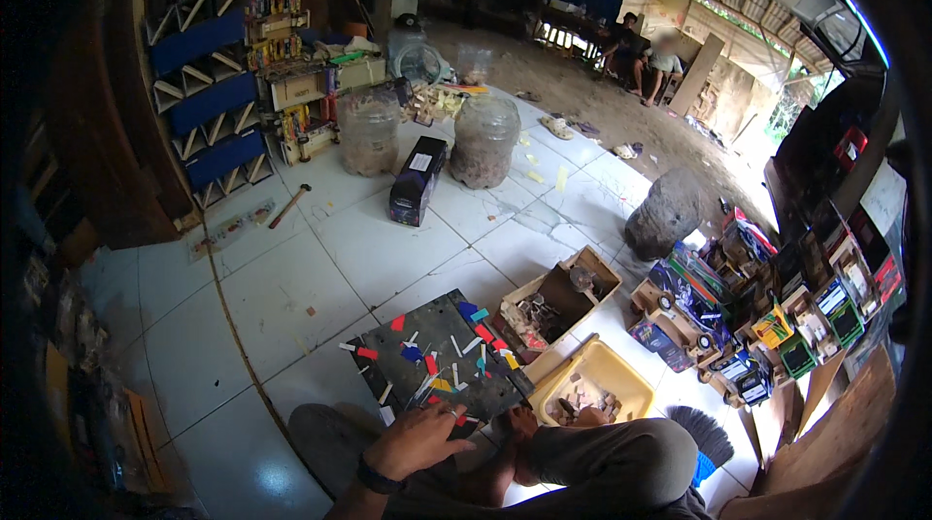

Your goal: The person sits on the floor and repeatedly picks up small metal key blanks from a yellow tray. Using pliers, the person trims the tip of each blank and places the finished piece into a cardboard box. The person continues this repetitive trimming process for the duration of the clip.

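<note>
My left hand [417, 437], with a black band on its wrist, reaches palm down over the near edge of a dark square board [388, 355]. Its thumb and fingers are apart, and I see nothing held in them. Small cut pieces and strips in red, white, yellow, blue and teal lie scattered over the board, some close to the fingertips. My right hand does not plainly show. Right of the board stand an open wooden box [600, 272] with small parts inside and a yellow basin [636, 379] with small wooden pieces. A skin-toned shape at the basin's near rim is unclear.
A hammer [289, 206] lies on the white tiles. Beyond are a dark box [418, 182], clear plastic containers [485, 141] and a stuffed sack [665, 214]. Toy vehicles [748, 374] crowd the right; a brush [701, 433] lies by my knee. People [631, 54] sit far back.
</note>
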`<state>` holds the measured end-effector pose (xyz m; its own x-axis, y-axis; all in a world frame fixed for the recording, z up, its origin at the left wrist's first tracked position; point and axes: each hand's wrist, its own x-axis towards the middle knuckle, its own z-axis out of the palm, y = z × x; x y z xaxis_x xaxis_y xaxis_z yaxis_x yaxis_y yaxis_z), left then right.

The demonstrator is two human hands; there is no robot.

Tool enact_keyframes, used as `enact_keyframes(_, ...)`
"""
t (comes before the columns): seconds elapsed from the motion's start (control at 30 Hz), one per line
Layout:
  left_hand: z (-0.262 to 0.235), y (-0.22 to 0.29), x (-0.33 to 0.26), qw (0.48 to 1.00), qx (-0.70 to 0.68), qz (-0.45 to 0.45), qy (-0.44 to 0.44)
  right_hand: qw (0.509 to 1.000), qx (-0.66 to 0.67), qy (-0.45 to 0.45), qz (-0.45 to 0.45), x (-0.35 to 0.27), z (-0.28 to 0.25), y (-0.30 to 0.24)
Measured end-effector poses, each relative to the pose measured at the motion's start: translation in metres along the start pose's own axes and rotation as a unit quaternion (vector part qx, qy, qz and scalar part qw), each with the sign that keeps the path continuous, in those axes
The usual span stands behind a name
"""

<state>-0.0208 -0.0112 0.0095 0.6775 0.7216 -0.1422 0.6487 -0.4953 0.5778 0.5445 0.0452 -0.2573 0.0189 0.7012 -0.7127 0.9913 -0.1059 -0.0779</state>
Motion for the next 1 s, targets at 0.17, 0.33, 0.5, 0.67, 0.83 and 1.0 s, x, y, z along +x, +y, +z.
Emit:
enact_keyframes(0.17, -0.006, -0.001, -0.002, 0.997, -0.034, -0.041, -0.053, 1.000, -0.003, -0.018, 0.015, -0.016, -0.002, -0.006)
enact_keyframes(0.33, -0.002, -0.008, -0.003, 0.999, -0.029, -0.022, -0.009, 0.997, -0.013, -0.061, 0.035, -0.068, -0.037, -0.043)
enact_keyframes(0.5, -0.003, -0.003, 0.004, 0.991, -0.074, 0.066, 0.088, 0.966, 0.206, -0.019, -0.158, -0.180, -0.153, -0.117)
enact_keyframes(0.67, -0.013, 0.028, 0.013, 0.944, -0.290, 0.062, 0.146, 0.906, 0.262, -0.029, -0.330, -0.253, -0.245, -0.245)
enact_keyframes(0.83, -0.021, 0.046, 0.014, 0.800, -0.544, 0.069, 0.243, 0.883, 0.121, 0.120, -0.438, -0.280, -0.250, -0.344)
enact_keyframes(1.0, -0.033, 0.036, 0.004, 0.755, -0.592, 0.058, 0.277, 0.888, 0.243, 0.056, -0.386, -0.288, -0.246, -0.365)
